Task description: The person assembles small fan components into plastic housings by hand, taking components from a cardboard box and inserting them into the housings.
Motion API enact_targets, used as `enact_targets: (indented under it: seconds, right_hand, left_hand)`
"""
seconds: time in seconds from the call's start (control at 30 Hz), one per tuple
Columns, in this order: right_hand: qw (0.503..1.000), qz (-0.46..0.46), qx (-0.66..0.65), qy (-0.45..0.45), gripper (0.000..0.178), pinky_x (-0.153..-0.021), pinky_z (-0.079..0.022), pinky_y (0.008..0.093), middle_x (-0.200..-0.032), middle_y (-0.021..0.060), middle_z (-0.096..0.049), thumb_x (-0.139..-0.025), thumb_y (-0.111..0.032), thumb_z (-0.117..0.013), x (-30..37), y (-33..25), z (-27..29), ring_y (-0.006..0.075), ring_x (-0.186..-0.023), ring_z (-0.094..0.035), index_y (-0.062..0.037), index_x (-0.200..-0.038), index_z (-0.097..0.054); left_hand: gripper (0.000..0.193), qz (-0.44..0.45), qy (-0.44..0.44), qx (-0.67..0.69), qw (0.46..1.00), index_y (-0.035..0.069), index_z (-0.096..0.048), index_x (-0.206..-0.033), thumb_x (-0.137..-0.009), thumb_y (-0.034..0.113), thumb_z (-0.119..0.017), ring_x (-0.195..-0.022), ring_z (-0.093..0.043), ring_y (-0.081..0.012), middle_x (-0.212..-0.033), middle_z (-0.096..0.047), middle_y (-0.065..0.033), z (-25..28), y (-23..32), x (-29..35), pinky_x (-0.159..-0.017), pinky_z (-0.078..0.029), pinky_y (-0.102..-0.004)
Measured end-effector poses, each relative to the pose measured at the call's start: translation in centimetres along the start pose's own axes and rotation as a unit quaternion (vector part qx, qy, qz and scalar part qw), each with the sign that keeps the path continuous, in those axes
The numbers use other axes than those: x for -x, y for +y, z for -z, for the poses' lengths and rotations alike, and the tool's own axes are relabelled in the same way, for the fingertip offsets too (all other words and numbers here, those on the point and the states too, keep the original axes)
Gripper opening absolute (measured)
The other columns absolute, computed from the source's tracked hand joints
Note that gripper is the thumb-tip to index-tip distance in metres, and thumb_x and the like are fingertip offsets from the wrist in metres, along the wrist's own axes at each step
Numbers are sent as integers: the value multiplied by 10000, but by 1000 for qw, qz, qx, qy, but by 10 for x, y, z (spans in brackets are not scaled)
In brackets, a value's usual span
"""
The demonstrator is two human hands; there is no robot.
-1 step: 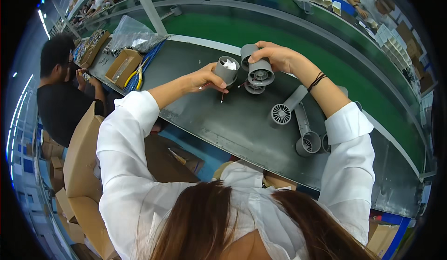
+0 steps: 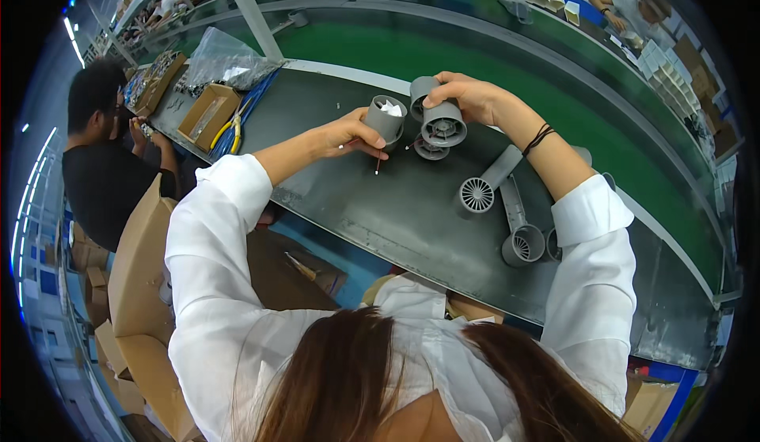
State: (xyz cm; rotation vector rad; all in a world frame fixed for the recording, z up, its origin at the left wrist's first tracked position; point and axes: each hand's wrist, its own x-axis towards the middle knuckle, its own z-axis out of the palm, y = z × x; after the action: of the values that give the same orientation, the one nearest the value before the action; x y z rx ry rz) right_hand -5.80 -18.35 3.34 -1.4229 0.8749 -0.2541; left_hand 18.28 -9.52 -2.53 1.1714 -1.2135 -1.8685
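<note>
My left hand [image 2: 354,135] is closed around a grey plastic cylinder [image 2: 383,128] with something white inside its top opening. A thin reddish wire [image 2: 377,163] with a small white end hangs below those fingers. Farther right, my right hand [image 2: 475,98] grips a grey fan cylinder [image 2: 442,116] from above, thumb on its side; a round hub and vanes show in its near end. Close behind it stands another grey cylinder [image 2: 420,87], and a round grey fan part [image 2: 432,152] lies just below. Whether these touch the gripped one I cannot tell.
Right of my hands lie grey handled housings, one with a round grille [image 2: 477,195], another with an open round end [image 2: 522,246]. A cardboard box [image 2: 210,117], yellow-handled pliers [image 2: 236,132] and blue wires [image 2: 257,98] sit at left, near a seated person [image 2: 107,157]. A green conveyor belt [image 2: 356,46] runs beyond the table.
</note>
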Motion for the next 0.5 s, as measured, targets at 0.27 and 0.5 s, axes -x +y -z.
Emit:
enact_targets:
  seconds: [0.27,0.5]
  right_hand:
    - [998,-31,-59,-1,527,-806,-463,377,-1023,77,-580,-673,-205,-726,-5,14,22,201,-949,-583,-108,-1129,-478]
    - [998,-15,-64,4,509,-779,-478,377,-992,71,-585,-677,-215,-729,-3,17,28,198,-912,-599,-113,-1114,-489]
  left_hand:
    - [792,15,-64,25,998,115,-337,-1423,-696,62,-647,-1201,-436,-228,-1266,-454,-45,7,7,-14,-972,-424,-556]
    - [848,12,-64,58,996,134,-263,-1462,-705,62,-638,-1199,-449,-263,-1272,-446,-66,7,7,-16,-976,-424,-551]
